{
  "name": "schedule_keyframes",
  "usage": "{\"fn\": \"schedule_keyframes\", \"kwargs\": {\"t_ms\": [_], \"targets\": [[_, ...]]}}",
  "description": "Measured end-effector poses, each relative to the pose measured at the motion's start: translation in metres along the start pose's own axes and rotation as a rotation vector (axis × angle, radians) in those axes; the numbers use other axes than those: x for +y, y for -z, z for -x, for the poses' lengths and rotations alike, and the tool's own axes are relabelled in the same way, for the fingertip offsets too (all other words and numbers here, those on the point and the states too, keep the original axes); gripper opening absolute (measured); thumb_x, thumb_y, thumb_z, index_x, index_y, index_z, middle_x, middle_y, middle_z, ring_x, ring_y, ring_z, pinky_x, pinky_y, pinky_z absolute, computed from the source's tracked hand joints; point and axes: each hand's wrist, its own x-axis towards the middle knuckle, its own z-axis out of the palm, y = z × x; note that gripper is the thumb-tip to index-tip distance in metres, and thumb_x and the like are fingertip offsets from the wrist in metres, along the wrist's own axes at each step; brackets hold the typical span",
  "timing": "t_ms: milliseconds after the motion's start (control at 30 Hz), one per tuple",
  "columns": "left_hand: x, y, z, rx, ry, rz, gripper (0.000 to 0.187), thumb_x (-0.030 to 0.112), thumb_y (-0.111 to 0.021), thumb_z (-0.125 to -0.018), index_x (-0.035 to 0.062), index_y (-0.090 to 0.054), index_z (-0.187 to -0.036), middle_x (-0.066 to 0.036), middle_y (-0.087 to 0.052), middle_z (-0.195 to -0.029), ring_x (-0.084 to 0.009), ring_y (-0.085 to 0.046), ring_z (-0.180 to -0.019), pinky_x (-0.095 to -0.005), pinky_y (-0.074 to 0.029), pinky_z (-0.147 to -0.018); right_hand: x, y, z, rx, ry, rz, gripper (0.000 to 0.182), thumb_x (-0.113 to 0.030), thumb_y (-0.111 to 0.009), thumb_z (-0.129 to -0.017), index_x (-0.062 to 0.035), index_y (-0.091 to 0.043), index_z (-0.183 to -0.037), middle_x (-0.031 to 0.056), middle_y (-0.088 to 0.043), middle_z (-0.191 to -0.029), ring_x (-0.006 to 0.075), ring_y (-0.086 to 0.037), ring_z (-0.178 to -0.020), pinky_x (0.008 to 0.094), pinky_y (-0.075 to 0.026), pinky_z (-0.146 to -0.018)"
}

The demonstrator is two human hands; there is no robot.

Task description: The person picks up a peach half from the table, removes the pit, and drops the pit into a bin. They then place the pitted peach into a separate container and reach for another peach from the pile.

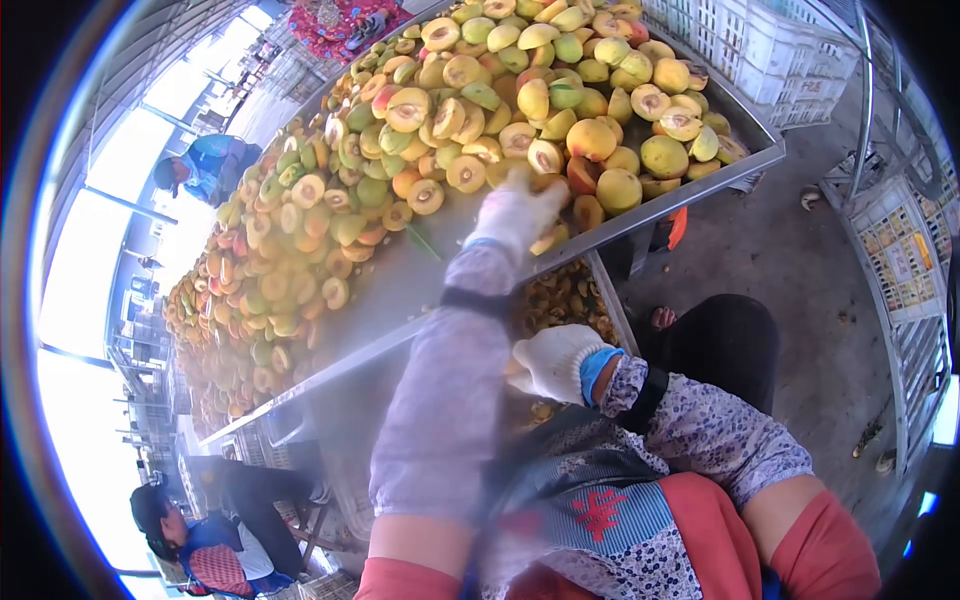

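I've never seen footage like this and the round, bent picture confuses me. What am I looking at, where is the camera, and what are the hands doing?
The one picture comes from a camera worn on a person's head, looking forward and down; its wide lens bends everything into a circle. Both hands wear white gloves and patterned sleeves. The left hand reaches out onto a long metal table and touches the fruit at its near edge; the blur hides whether it grips one. The right hand is curled close to the body, below the table edge, and what it holds is hidden. The table carries a heap of halved yellow, green and red fruit. White crates stand behind it, and other workers sit along the left.
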Motion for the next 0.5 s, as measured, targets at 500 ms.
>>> {"fn": "schedule_keyframes", "kwargs": {"t_ms": [500], "targets": [[-0.046,0.064,0.103,0.498,0.328,1.222,0.036,0.034,-0.065,-0.093,0.0084,-0.060,-0.118,-0.008,-0.064,-0.103,-0.0213,-0.065,-0.093,-0.0347,-0.053,-0.074,0.026,0.028,-0.005,0.568,0.323,-0.221,0.032,-0.034,-0.063,-0.092,-0.0022,-0.067,-0.088,0.0221,-0.066,-0.077,0.0435,-0.064,-0.077,0.0497,-0.050,-0.069]]}}
